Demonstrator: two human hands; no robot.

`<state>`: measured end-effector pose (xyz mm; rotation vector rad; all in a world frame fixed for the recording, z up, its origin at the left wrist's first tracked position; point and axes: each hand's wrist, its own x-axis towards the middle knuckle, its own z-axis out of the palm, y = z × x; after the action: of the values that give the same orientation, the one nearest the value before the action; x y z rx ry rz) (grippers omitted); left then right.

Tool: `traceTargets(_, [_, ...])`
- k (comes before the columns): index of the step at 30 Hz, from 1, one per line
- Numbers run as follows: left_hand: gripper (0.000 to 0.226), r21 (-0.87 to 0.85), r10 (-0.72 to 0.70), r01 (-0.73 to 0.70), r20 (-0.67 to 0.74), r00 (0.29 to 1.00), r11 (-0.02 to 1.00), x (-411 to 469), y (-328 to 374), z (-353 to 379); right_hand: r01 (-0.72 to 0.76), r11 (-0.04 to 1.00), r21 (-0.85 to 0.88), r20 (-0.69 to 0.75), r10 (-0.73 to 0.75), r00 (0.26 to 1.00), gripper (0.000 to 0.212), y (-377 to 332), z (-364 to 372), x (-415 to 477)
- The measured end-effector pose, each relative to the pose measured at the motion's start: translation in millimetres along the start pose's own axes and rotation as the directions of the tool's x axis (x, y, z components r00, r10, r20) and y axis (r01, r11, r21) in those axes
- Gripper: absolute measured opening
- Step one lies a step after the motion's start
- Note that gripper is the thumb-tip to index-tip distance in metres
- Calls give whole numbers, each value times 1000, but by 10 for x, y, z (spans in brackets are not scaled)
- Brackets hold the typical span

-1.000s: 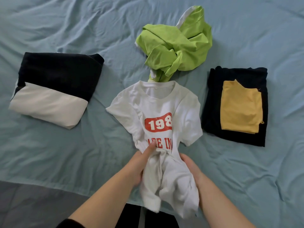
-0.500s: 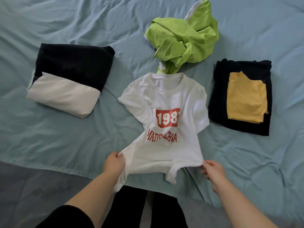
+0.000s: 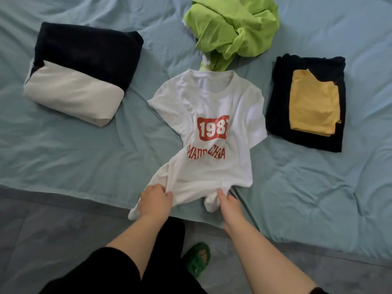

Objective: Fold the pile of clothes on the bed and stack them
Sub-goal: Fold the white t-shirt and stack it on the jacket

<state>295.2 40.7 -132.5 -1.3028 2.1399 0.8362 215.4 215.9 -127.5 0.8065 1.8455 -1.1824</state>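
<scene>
We see a white T-shirt (image 3: pixel 214 115) with red print lying face up in the middle of the bed (image 3: pixel 84 155), its collar pointing away from us and its hem at the near edge. The left hand (image 3: pixel 156 201) pinches the hem at its left corner, fingers closed on bunched cloth. The right hand (image 3: pixel 229 203) grips the hem further right, where the fabric twists into a small fold. Just beyond the collar sits a crumpled green garment (image 3: pixel 233 30), touching it. To the left, well apart, lies a folded black and white bundle (image 3: pixel 82 71). To the right lies a folded black garment (image 3: pixel 282 107) with a folded yellow one (image 3: pixel 314 105) on top. A green slipper (image 3: pixel 197 259) shows on the floor below.
</scene>
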Motion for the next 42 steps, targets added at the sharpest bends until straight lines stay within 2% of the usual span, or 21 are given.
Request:
traceTargets(3, [23, -395, -108, 115, 40, 993, 911, -6, -84, -13, -52, 962, 268, 41, 43, 998, 18, 59, -97, -104])
traceTargets(4, [22, -463, -112, 126, 58, 992, 877, -51, -116, -19, -54, 948, 314, 50, 40, 998, 18, 112, -184, -163])
traceTargets(6, [21, -519, -81, 99, 58, 995, 849, -200, -195, -41, -24, 959, 281, 28, 17, 999, 21, 259, -430, -289])
traceTargets(10, [24, -472, -41, 52, 35, 999, 880, -477, -396, -110, -7, 997, 81, -6, 7, 1000, 30, 615, -1027, -502])
traceTargets(13, [22, -460, -40, 32, -10, 999, 887, -595, -524, -97, -18, 1000, -23, -91, 16, 996, 37, 891, -1454, -523])
traceTargets(15, [19, -425, -30, 4, -54, 998, 905, -621, -609, -56, 23, 992, -127, -118, -38, 992, 30, 1051, -1674, -520])
traceTargets(19, [18, -295, -38, 16, -69, 997, 955, -563, -764, 35, 67, 891, -449, -127, -138, 982, 21, 1209, -1895, -412])
traceTargets(21, [25, -211, -67, 58, -35, 997, 976, -524, -816, 92, 57, 817, -573, -138, -166, 976, 14, 1220, -1921, -311])
traceTargets(24, [41, -204, -90, 97, 42, 995, 974, -496, -775, 162, 37, 767, -640, -139, -163, 977, 29, 1158, -1850, -235])
traceTargets(27, [41, -229, -82, 87, 33, 996, 969, -437, -607, 191, 133, 683, -718, -53, -244, 968, 46, 977, -1623, -166])
traceTargets(31, [44, -178, -92, 81, -52, 994, 981, -288, -289, 140, 256, 649, -716, 89, -279, 956, 42, 624, -1131, -83])
traceTargets(34, [50, -144, -82, 77, -33, 996, 987, -99, -106, 71, 320, 659, -681, 179, -275, 945, 35, 355, -729, -33])
traceTargets(36, [52, -210, -60, 60, 7, 998, 976, 71, 12, 1, 343, 666, -663, 213, -271, 939, 31, 144, -481, 11])
traceTargets(38, [56, -348, -45, 51, 25, 999, 936, 257, 131, -95, 370, 666, -648, 242, -280, 929, 28, -89, -251, 65])
traceTargets(42, [45, -667, -41, 110, 118, 992, 737, 690, 405, -340, 406, 642, -650, 271, -304, 913, 26, -643, 227, 243])
